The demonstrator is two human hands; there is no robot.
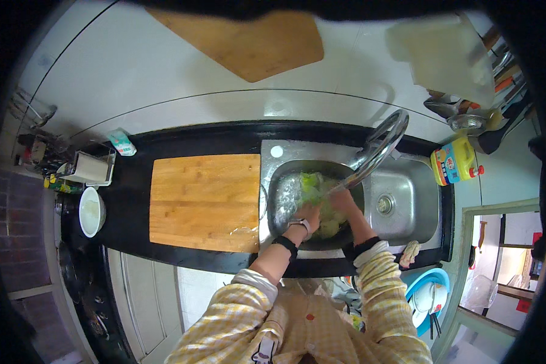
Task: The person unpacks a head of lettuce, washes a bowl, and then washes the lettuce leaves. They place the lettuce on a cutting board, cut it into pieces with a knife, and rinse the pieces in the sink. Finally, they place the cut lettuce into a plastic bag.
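Green leafy vegetables [310, 185] lie in water in the larger left basin [277, 227] of a stainless steel double sink. My left hand [308, 214], with a watch on its wrist, reaches into the water against the leaves. On the other side of the greens, my right hand [342, 202] is down in the same basin, close under the end of the chrome faucet [377, 157]. Water and leaves hide the fingers of both hands, so their grip cannot be made out. Paler leaves [328, 229] sit between my forearms.
Left of the sink lies a wooden cutting board [204, 202]; a white bowl [92, 212] stands farther left. The smaller right basin [402, 214] has a drain strainer. A yellow detergent jug [455, 161] and a crumpled cloth [409, 254] sit at the right. Below is a blue basin [441, 277] with dishes.
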